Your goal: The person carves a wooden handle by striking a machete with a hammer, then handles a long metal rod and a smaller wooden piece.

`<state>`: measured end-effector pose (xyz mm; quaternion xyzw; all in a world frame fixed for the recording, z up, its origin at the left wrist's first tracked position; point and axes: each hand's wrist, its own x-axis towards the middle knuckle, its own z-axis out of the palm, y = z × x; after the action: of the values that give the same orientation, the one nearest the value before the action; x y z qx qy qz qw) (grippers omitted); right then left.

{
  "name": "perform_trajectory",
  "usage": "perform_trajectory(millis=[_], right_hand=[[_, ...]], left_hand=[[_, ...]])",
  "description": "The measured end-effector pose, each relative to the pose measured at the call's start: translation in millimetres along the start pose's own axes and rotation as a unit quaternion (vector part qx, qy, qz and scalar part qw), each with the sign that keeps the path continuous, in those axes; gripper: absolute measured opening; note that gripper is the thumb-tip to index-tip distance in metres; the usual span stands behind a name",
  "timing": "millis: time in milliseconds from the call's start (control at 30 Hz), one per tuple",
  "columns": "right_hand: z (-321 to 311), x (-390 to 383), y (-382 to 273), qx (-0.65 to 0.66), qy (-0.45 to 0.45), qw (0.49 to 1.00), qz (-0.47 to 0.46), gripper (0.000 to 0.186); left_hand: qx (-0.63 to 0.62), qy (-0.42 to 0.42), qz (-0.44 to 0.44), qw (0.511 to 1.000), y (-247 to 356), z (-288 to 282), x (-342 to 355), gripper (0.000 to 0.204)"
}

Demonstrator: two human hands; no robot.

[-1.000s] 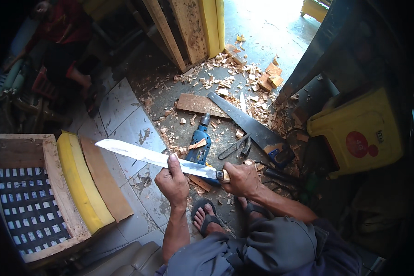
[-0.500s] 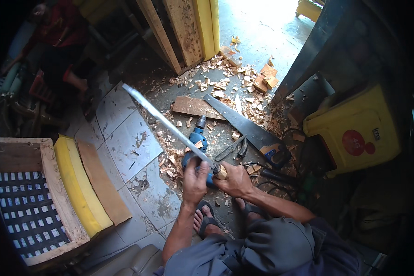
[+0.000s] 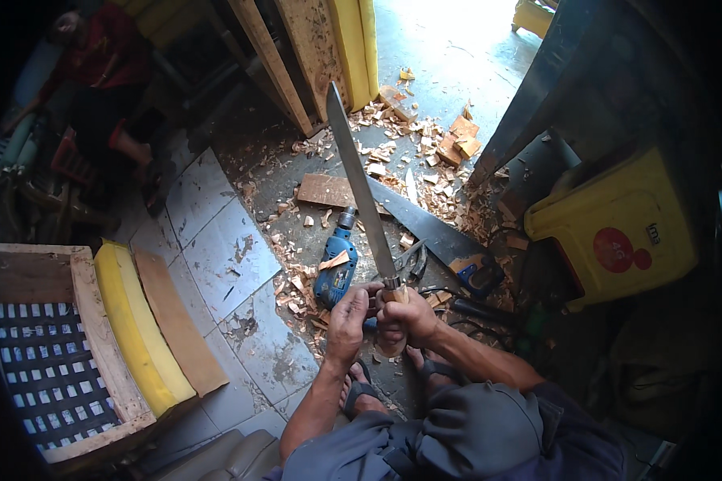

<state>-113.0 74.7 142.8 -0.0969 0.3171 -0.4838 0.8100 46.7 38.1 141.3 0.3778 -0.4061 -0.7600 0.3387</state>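
Note:
A long machete [image 3: 363,182] with a straight metal blade and a pale wooden handle stands up in front of me, its tip pointing away and a little left. My right hand [image 3: 411,317] is wrapped round the wooden handle. The fingers of my left hand [image 3: 347,322] are curled against the handle's left side, close to the metal collar; their tips are partly hidden. Beneath the hands on the floor lies a blue power drill [image 3: 337,268] with a wood chip on it. A hand saw [image 3: 437,226] lies to the right, partly behind the blade.
Wood chips [image 3: 385,150] and offcuts [image 3: 459,140] cover the floor ahead. A brown board [image 3: 326,190] lies beyond the drill. On the right is a yellow plastic container [image 3: 618,224]; on the left, a wooden frame with woven straps [image 3: 100,345]. A person [image 3: 108,88] sits at far left.
The machete has swung from pointing far left to nearly straight ahead, its flat side now showing. My left hand has shifted from the blade's base to the handle.

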Motion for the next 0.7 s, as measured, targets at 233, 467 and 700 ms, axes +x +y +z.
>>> perform_trajectory(millis=[233, 467, 700], right_hand=[[-11.9, 0.9, -1.6, 0.088, -0.022, 0.996, 0.013, 0.007], [-17.8, -1.2, 0.9, 0.096, -0.047, 0.994, 0.009, 0.010], [-13.1, -0.8, -7.9, 0.067, -0.053, 0.996, -0.028, 0.014]], left_hand=[[0.079, 0.036, -0.033, 0.996, -6.0, -13.0, 3.8, 0.039], [0.108, 0.009, -0.055, 0.993, -10.5, -8.2, 2.7, 0.029], [0.102, -0.012, -0.098, 0.990, -11.8, -13.0, -1.7, 0.041]])
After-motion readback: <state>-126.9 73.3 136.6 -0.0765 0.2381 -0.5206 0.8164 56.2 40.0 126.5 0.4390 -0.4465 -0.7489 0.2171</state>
